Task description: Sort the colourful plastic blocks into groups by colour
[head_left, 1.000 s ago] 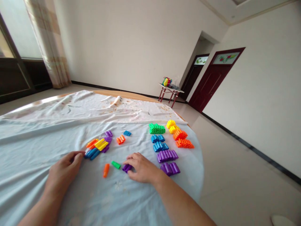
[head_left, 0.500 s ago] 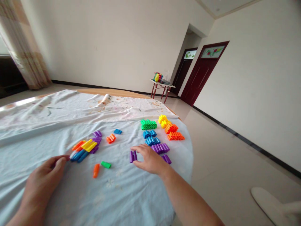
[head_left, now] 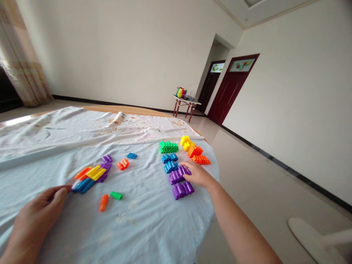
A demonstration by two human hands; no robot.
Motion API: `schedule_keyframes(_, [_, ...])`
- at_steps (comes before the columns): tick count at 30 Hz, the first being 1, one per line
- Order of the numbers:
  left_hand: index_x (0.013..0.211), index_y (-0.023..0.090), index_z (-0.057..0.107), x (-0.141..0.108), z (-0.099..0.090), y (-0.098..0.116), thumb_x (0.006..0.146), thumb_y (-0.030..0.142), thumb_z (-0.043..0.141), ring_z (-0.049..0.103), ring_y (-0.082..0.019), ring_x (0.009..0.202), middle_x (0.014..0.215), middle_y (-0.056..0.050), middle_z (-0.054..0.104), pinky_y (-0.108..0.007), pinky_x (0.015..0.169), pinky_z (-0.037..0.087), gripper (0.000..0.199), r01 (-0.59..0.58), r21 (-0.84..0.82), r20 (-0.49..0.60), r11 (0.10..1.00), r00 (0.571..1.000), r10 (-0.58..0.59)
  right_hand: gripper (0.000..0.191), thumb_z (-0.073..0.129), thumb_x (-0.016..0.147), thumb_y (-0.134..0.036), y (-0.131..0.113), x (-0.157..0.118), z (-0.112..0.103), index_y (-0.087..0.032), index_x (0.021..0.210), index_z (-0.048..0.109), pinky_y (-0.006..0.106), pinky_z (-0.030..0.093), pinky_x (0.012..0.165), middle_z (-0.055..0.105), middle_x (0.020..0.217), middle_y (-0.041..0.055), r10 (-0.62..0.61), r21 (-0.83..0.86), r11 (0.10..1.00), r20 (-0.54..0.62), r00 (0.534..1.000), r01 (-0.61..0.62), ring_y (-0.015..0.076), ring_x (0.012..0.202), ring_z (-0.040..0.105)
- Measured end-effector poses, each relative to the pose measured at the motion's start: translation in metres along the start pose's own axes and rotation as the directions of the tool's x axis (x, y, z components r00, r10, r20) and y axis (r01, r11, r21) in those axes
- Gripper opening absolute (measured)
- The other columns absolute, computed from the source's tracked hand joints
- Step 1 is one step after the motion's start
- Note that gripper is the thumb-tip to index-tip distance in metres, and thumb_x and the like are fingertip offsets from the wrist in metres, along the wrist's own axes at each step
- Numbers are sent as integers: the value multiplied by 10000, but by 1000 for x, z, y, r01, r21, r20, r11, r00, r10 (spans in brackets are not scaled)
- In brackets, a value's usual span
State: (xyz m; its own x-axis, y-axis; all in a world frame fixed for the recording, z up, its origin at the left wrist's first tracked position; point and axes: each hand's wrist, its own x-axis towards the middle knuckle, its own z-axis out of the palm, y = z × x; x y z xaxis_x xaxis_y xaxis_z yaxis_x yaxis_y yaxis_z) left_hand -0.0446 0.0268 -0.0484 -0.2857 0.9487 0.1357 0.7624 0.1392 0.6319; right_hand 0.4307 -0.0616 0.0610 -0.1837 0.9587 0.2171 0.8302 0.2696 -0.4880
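Observation:
My left hand [head_left: 41,212] is at the left, thumb and forefinger pressed together beside blue plastic tube blocks [head_left: 84,186]; what they pinch is too small to make out. Yellow tube blocks [head_left: 96,172], orange ones [head_left: 82,173] and purple ones [head_left: 106,167] lie heaped with the blue. On the right, my right hand [head_left: 198,174] has its thumb and fingers around the right end of a row of purple tube blocks [head_left: 176,177]. In front of that row sits another group of purple tube blocks [head_left: 183,190], side by side.
Beyond the purple rows stand blue groups [head_left: 170,162], a green stack [head_left: 168,147], yellow blocks [head_left: 187,142] and orange blocks [head_left: 198,155]. Loose green [head_left: 116,195] and orange [head_left: 103,202] pieces lie mid-cloth. The round table's edge [head_left: 218,168] curves past the right.
My right hand has moved right and away, from a purple pair to the purple row. That pair now sits against the front purple group. My left hand keeps its pinch; the view has shifted slightly.

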Motion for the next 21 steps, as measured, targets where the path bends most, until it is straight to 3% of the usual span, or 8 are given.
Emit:
schedule_keyframes(9, [996,255,645,-12,-12,23,764,578,368,599,-240,817,910,-51,672,-313,668,429,484,77,-20,36,997,996,-77,524,587,684,-66,-8,6,13,-166,1198,571,324,450,898,603,1113,80,14,-3,1000,89,996,-14,181,969,572])
schedule_keyframes(13, [1005,225,644,-19,-19,35,766,539,383,595,-247,881,939,-69,668,-313,715,428,473,87,-46,68,995,994,-84,494,542,714,-61,-15,3,8,-187,1190,569,360,395,986,578,1175,77,-25,-5,1000,10,1000,25,192,1097,528])
schedule_keyframes(17, [1004,202,644,-26,-24,46,768,470,419,587,-238,937,971,-82,669,-296,744,418,423,75,-88,69,993,995,-69,401,488,781,-85,-41,6,15,-210,1149,587,349,415,965,594,1123,60,-91,46,994,-152,984,99,169,1037,551])
schedule_keyframes(21, [988,192,647,-28,-23,46,776,448,417,597,-210,917,956,-74,679,-279,764,421,404,54,-129,52,990,998,-48,314,519,802,-122,-81,21,50,-210,1087,617,321,445,902,630,1008,45,-180,133,972,-95,979,192,158,942,577])
